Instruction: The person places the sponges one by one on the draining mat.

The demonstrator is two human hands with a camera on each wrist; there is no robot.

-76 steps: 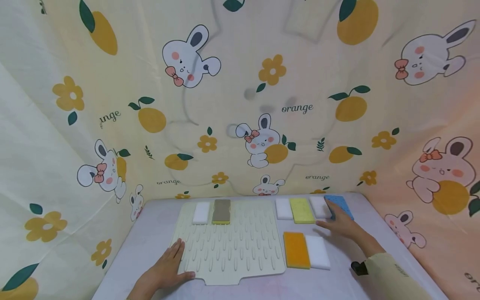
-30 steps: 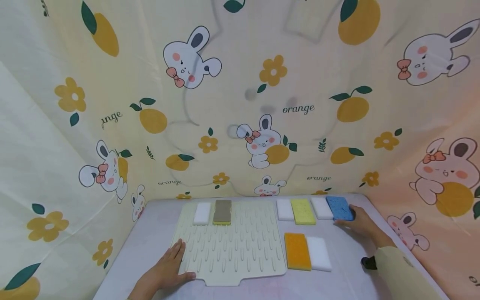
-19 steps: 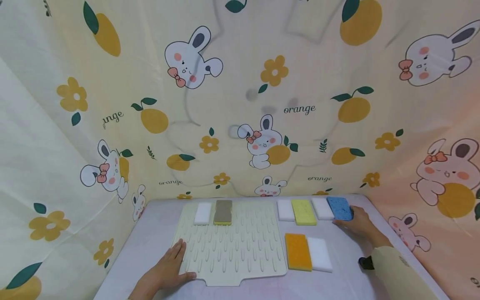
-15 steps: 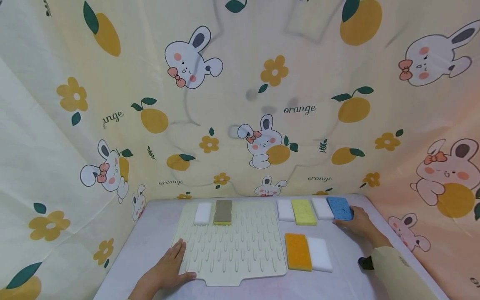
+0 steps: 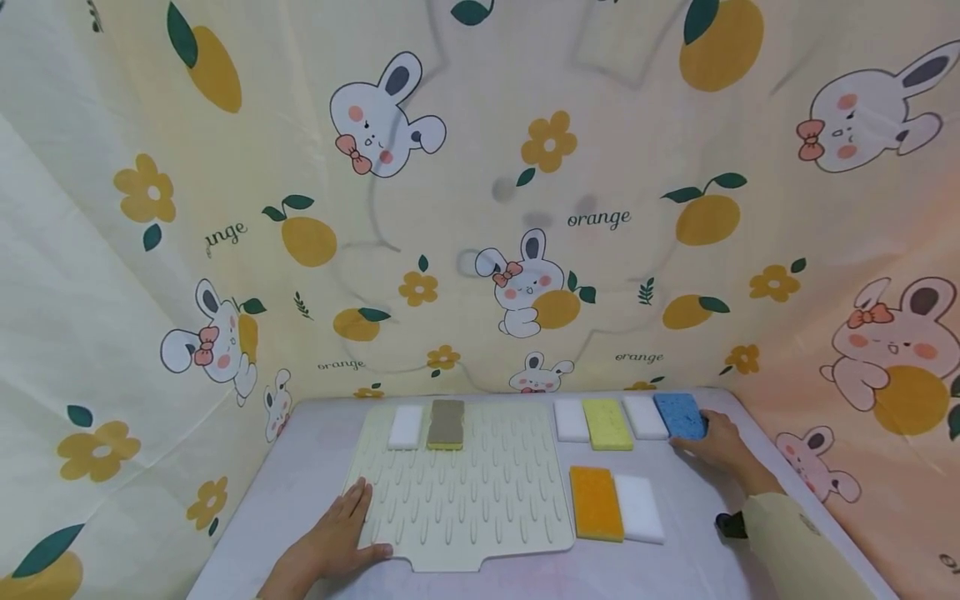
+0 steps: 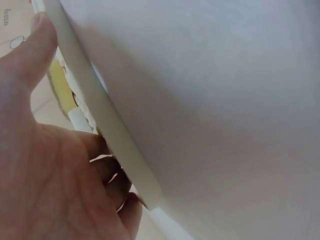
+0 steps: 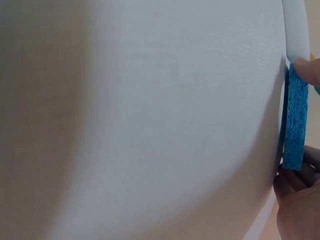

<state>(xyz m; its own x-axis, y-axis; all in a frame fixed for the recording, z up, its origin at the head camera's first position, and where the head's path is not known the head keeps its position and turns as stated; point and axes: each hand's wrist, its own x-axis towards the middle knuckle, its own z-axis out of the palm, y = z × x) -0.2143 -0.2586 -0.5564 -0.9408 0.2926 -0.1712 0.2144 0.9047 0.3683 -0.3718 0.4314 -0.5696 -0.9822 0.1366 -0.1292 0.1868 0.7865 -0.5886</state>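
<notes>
A flat, rectangular blue sponge [image 5: 679,417] with a speckled, porous face lies at the far right of the table [image 5: 300,467], last in a row beside a white sponge [image 5: 643,416]. The right hand [image 5: 716,446] grasps it, fingers curled at its near and right edges. The left hand [image 5: 330,542] rests flat and relaxed on the near left corner of a cream ridged mat [image 5: 465,492].

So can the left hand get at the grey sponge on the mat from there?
Probably yes: the left hand rests on the mat's near corner, and only bare mat lies between it and the grey sponge.
</notes>
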